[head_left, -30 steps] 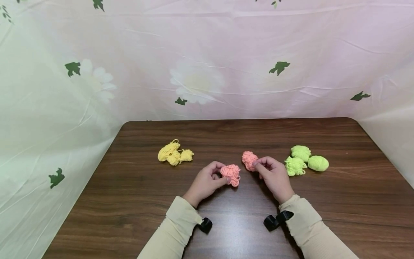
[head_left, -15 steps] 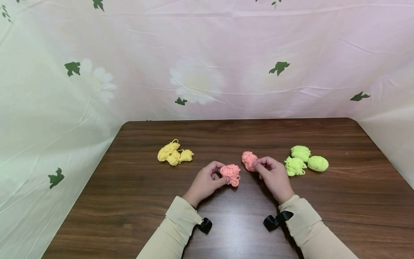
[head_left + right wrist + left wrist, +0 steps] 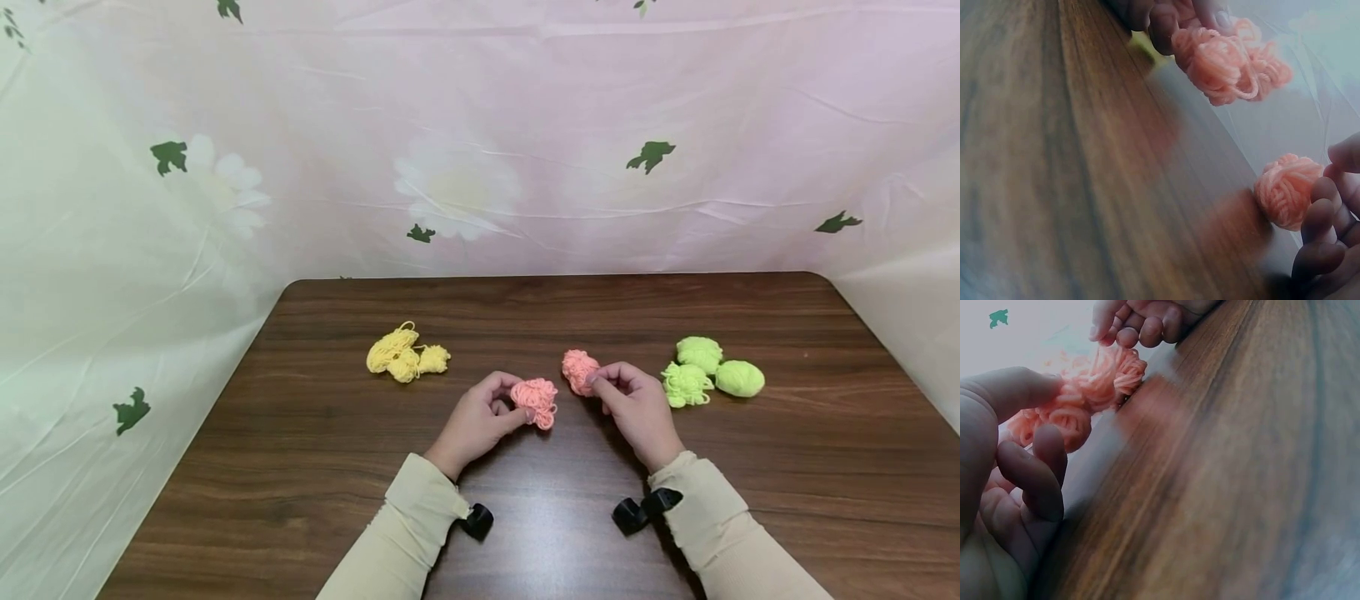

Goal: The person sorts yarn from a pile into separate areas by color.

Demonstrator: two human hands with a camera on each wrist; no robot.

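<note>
In the head view, my left hand (image 3: 477, 423) pinches a loopy coral yarn bundle (image 3: 536, 402) between thumb and fingers, near the middle of the table. Just right of it and a bit farther back, a rounder coral yarn ball (image 3: 578, 371) is pinched by the fingertips of my right hand (image 3: 636, 408). A gap separates the two coral pieces there. The left wrist view shows the left thumb over the coral bundle (image 3: 1075, 403). From the right wrist, the small ball (image 3: 1289, 190) appears close over the wood, at the fingertips.
Yellow yarn bundles (image 3: 403, 360) lie together at the back left of the dark wooden table (image 3: 300, 467). Lime-green yarn balls (image 3: 740, 379) are grouped right of my right hand. A pale flowered cloth (image 3: 525, 100) hangs behind the table. Black wrist cameras (image 3: 477, 522) sit on both sleeves.
</note>
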